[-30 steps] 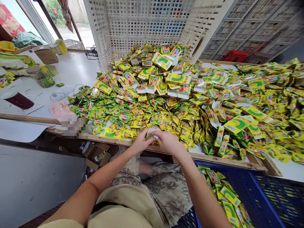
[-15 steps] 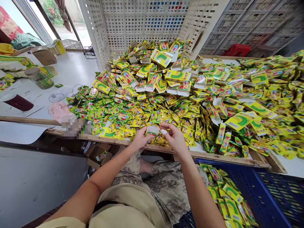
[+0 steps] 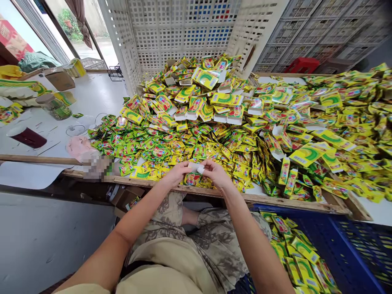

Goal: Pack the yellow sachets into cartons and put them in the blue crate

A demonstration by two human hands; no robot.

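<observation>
Yellow-green carton [image 3: 192, 178] at the bench [image 3: 275, 200] near edge, both grips clamped on it: left hand [image 3: 175, 174] holds its body; right hand [image 3: 218, 174] (lifted clear a moment ago) again pinches the white flap, so closing continues.

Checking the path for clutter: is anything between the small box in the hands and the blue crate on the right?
Nothing loose. The left hand and right hand hold the small box over the table's wooden edge; only that edge and the right forearm lie toward the blue crate.
</observation>
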